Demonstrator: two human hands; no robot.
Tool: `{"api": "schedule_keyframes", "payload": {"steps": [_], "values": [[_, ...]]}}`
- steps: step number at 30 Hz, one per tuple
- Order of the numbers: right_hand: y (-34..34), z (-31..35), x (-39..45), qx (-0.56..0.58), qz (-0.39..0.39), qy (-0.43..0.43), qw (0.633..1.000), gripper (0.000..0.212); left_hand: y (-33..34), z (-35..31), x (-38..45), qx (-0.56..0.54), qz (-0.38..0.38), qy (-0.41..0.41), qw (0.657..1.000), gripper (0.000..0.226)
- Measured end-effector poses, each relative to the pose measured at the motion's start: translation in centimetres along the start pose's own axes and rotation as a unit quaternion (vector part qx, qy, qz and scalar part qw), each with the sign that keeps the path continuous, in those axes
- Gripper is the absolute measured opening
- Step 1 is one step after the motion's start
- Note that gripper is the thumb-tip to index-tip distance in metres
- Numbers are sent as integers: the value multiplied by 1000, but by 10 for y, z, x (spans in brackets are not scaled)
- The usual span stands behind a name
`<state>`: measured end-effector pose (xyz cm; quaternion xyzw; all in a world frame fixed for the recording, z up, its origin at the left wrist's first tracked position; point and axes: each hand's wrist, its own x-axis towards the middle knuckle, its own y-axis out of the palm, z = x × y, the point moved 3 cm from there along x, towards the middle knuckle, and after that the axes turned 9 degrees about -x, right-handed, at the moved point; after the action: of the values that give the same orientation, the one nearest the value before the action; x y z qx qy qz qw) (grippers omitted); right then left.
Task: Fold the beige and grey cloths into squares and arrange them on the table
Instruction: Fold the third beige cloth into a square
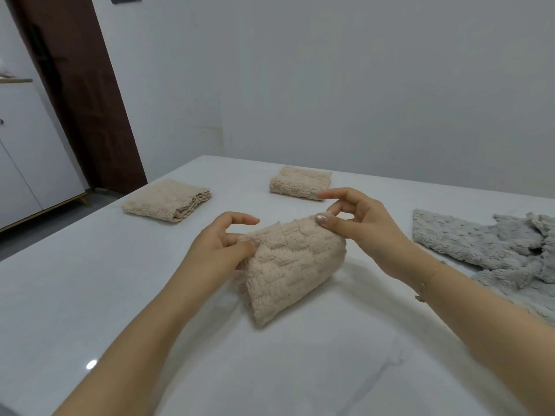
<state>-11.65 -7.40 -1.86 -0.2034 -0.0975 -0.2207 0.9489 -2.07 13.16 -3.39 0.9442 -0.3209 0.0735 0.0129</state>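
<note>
Both hands pinch fluffy beige cloth [288,265] | left hand [222,244], right hand [360,226] | half-folded, lifted off table [90,295]

1. A plain pale wall [330,85] stands behind the table.
2. A dark brown door [81,94] stands at the left.
3. A white cabinet [27,151] on wooden legs stands beside it.

both hands, left hand [220,246] and right hand [365,225], pinch the top corners of a folded fluffy beige cloth [289,270] above the white table [90,295].
</note>
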Motion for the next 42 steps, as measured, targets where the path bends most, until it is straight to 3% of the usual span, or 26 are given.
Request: {"api": "schedule_keyframes", "payload": {"steps": [4, 11, 18, 26, 30, 33, 37, 40, 42], "values": [[25, -3, 40, -64, -14, -1, 998, 29, -27, 10, 28, 24, 16, -19, 999, 18], [60, -32, 76, -150, 32, 58, 986, 30, -56, 46, 49, 90, -92, 5, 992, 24], [67, -43, 81, -164, 40, 75, 983, 30, -60, 58, 54, 127, -113, -4, 985, 20], [45, -39, 55, -54, 45, 146, 987, 49, -59, 57, 52, 170, -119, 3, 978, 19], [22, -38, 24, -30, -22, 107, 994, 46, -46, 35, 42, 289, -157, 123, 936, 22], [20, -45, 8, -38, -39, 109, 993, 39, -11, 13, 36, 305, -64, 188, 931, 25], [26, -46, 1, -29, -25, 120, 992, 33, 38, 20, 45, 430, 134, 107, 887, 39], [28, -46, -2, -25, -9, 114, 993, 30, 40, 45, 52, 507, 179, 24, 843, 51], [28, -48, -2, -38, 7, 112, 993, 30, 38, 53, 53, 521, 180, 12, 834, 53]]}}
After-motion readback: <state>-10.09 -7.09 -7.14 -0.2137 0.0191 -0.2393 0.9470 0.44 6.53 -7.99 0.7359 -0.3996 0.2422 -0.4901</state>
